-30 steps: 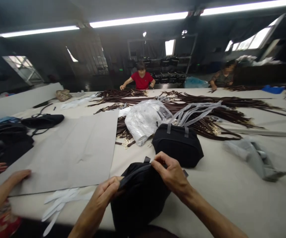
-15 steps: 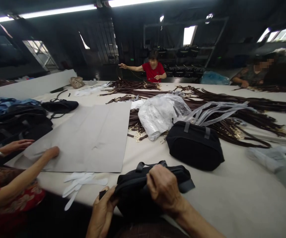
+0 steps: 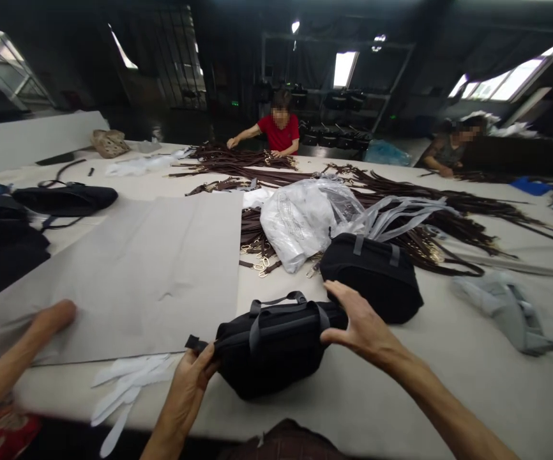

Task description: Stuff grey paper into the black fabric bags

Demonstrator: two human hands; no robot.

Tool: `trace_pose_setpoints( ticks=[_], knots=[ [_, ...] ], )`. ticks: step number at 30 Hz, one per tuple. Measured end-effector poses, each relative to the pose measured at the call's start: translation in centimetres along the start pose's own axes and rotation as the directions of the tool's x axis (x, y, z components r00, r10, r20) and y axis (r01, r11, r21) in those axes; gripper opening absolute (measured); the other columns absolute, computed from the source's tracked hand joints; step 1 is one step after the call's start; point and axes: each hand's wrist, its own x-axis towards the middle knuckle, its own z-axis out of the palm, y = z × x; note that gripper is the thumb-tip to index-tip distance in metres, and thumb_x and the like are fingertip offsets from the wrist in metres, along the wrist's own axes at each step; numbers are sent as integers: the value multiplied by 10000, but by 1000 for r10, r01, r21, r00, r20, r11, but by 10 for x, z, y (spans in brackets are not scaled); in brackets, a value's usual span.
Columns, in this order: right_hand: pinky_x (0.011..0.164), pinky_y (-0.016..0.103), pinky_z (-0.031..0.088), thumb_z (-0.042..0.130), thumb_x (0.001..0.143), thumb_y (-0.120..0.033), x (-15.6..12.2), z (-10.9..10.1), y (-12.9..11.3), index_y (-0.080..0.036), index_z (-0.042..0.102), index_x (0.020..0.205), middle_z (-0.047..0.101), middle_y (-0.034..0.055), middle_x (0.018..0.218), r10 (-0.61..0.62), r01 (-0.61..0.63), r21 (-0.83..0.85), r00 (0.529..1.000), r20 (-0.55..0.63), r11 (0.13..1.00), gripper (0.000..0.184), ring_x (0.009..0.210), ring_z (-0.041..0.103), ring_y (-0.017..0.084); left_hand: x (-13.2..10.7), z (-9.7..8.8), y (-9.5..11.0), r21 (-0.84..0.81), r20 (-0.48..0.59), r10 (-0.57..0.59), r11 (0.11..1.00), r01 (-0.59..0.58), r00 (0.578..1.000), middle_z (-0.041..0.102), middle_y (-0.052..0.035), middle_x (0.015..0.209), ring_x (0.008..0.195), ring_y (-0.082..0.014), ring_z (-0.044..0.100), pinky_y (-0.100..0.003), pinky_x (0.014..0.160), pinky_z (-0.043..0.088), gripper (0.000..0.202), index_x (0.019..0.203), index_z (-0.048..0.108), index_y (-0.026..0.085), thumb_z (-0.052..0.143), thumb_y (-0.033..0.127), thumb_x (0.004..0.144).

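Observation:
A black fabric bag with grey webbing handles and a zipper along its top sits upright at the table's near edge. My left hand pinches its left end, beside a short black tab. At the opposite end, my right hand wraps around the bag, thumb on the front side and fingers over the top; the fingertips are partly hidden. Just behind stands a second black bag with grey loops.
Left lies a large grey sheet with a co-worker's hand on it. White glove-like strips hang over the near edge. Plastic wrap and brown straps with metal clips lie behind. A person in red works across.
The bag has turned upright, its handles and zipper now showing. My right hand has gone from a closed grip on top to the right end. My left hand keeps the left end.

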Motion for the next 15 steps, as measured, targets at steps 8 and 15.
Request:
trace_pose_setpoints(
  ticks=[8, 15],
  knots=[
    [740, 308, 463, 838, 714, -399, -6, 41, -41, -252, 664, 998, 638, 15, 921, 5, 32, -181, 980, 200, 983, 364, 872, 602, 216, 41, -19, -32, 349, -60, 350, 885, -309, 935, 538, -58, 1420, 1409, -344, 364, -508, 1204, 232, 565, 1067, 620, 270, 660, 703, 705],
    [687, 293, 461, 664, 830, -394, -87, -27, 34, -210, 582, 689, 614, -7, 754, 360, -371, 168, 928, 95, 913, 246, 736, 596, 188, 30, 33, -76, 460, 323, 45, 866, -198, 945, 731, -93, 1100, 1134, -388, 626, -516, 1084, 426, 538, 1009, 716, 273, 813, 574, 575]
  ],
)
